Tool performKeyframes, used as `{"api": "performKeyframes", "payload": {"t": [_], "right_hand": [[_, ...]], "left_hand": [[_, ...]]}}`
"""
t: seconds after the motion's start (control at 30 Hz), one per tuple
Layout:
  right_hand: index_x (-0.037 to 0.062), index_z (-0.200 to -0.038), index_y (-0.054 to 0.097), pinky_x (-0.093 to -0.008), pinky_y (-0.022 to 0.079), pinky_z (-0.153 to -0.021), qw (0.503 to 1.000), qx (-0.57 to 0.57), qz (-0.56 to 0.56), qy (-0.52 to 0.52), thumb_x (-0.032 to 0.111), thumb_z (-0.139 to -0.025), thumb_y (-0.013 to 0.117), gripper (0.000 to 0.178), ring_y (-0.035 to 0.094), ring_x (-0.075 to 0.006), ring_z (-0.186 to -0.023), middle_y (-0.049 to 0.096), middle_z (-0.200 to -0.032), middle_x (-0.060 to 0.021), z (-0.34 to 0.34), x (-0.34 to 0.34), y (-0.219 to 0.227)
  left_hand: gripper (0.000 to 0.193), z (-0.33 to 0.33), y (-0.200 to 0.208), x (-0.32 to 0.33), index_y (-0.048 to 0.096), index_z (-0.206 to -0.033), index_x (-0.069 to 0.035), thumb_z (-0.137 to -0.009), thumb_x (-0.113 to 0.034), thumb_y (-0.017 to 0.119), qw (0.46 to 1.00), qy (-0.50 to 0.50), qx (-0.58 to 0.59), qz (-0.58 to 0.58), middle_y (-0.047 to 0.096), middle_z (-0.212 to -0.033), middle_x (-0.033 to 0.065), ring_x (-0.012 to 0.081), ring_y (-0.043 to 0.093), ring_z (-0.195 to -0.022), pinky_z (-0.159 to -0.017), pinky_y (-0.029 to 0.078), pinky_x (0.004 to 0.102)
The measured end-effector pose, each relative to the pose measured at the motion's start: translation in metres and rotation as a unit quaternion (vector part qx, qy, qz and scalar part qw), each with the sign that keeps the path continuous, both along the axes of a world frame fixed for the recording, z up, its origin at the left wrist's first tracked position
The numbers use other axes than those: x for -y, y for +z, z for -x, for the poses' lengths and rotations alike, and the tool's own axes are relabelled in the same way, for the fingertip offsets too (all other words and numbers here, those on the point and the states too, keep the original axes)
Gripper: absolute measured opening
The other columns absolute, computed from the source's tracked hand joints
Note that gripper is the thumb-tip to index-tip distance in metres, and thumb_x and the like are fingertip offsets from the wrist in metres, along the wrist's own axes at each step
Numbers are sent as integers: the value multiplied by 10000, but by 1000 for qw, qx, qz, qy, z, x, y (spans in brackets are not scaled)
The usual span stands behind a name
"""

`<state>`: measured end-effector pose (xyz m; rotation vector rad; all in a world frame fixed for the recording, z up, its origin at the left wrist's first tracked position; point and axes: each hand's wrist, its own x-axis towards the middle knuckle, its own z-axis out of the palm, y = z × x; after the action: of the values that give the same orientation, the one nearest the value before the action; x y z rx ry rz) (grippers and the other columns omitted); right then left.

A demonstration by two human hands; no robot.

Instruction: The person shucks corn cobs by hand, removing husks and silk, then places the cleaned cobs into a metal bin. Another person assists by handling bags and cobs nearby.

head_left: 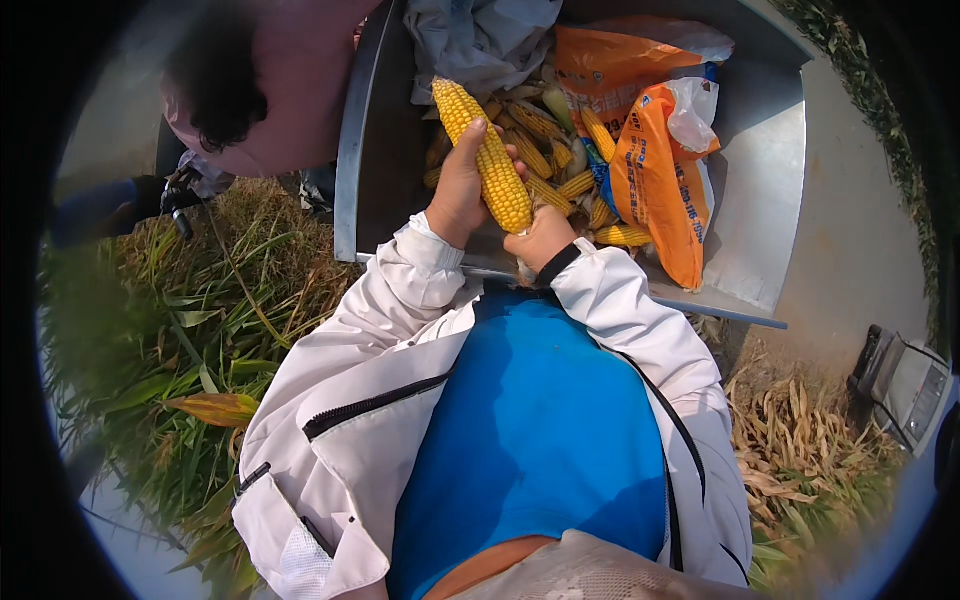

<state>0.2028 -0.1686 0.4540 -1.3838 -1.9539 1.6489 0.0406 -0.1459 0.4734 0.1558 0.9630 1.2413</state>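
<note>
A bare yellow ear of corn [487,160] is held up in front of me, its tip pointing away and slightly left. My left hand [461,194] wraps round its side, thumb along the kernels. At the near end my right hand [541,238] is closed round the butt, where a bit of pale husk hangs below the fingers. Beneath and beyond lie several more ears of corn [537,124] in a metal cart bed [770,190], some with husk still on. My fingers hide part of the held ear.
Orange printed sacks [655,180] lie at the bed's right, a whitish sack [480,45] at its far side. A person in pink [310,80] is beyond the bed's left wall. Green stalks [220,300] grow left; dry husks [790,430] and a grey boxy object [910,390] are right.
</note>
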Motion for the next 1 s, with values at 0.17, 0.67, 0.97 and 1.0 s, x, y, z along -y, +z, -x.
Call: {"api": "performKeyframes", "payload": {"t": [0.17,0.67,0.97,1.0], "right_hand": [[74,-990,654,-482,545,-713,915,128,-189,332,211,-846,660,199,692,-370,-817,706,-839,-173,-15,20,1],[310,-1485,439,-473,486,-996,551,782,-237,-172,356,-859,739,696,563,-322,-1252,464,-1516,-54,-444,-110,105],[-15,-1119,693,-289,507,-749,915,324,8,-239,284,-997,612,333,634,-158,-791,702,-899,-94,-235,30,-17],[-16,-1092,694,-284,498,-720,914,295,-25,-276,279,-995,613,321,617,-151,-757,690,-868,-87,-234,33,-22]], "left_hand": [[501,24,-6,15,533,-1143,-30,-916,-458,660,953,-244,-178,-27,605,-872,91,194,630,-657,-633,539,319],[488,109,-155,2,660,-1168,-46,-724,-156,829,706,-403,-583,-5,720,-1087,143,309,692,-990,-857,554,395],[532,127,-333,-13,639,-1288,-43,-874,-376,670,448,-696,-561,-24,648,-1244,204,344,621,-1145,-998,474,452],[521,128,-337,-19,645,-1274,-35,-879,-374,669,432,-699,-569,-43,651,-1228,210,347,626,-1128,-989,477,459]]}}
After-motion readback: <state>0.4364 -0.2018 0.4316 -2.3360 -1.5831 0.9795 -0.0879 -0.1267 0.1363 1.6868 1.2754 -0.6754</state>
